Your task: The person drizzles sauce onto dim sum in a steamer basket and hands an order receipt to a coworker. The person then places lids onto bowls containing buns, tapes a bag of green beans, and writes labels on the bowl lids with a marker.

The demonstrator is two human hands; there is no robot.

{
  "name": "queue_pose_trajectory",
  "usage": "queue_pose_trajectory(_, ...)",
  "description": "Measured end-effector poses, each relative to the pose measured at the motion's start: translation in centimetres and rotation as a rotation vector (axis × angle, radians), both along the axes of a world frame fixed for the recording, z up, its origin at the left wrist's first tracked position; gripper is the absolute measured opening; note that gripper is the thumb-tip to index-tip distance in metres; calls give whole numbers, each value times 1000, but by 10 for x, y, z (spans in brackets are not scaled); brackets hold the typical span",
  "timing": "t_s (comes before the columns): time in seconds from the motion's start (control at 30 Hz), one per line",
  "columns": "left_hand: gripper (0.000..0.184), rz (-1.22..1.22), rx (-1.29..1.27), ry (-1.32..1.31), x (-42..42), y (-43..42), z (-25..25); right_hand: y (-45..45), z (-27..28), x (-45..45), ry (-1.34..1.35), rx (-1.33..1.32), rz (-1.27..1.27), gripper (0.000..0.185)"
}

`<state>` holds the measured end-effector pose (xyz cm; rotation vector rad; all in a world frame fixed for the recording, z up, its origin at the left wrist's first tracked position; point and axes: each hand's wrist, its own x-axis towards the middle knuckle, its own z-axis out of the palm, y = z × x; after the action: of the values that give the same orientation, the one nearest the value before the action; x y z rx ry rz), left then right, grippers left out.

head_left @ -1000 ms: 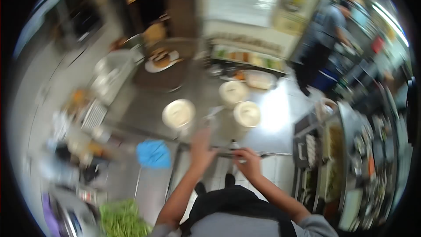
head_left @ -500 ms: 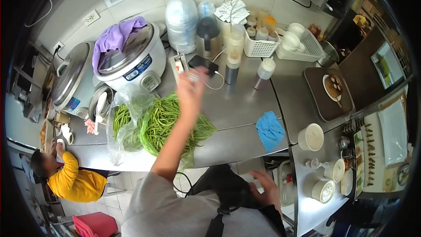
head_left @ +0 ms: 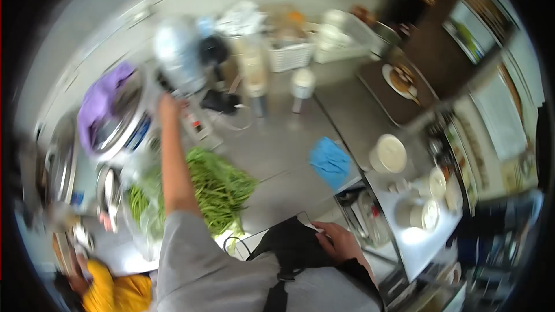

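My left hand reaches far over the counter, beside the big rice cooker with a purple cloth on its lid. Motion blurs its fingers, so I cannot tell their shape or whether they hold anything. Close to it on the right are a white power strip and a dark phone with a white cable. My forearm passes over green beans in a thin plastic bag. Low at my right side, my right hand hangs near the counter's edge, fingers loosely apart, with nothing seen in it.
At the back stand a plastic-wrapped stack, squeeze bottles and a white basket. A blue cloth lies right of centre, tubs farther right. A person in a yellow sleeve is at lower left.
My left hand has moved from beside the phone leftward to the rice cooker's side. The view has turned and shifted, blurring the scene. My right hand's fingers have drawn closer together.
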<state>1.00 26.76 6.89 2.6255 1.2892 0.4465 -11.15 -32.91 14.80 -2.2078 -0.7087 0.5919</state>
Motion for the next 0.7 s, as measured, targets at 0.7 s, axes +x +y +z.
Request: queue_pose_trajectory(0.7, 35, -1807, -339, -181, 76, -716, -52, -122, -17, -81, -102, 84, -586, 26)
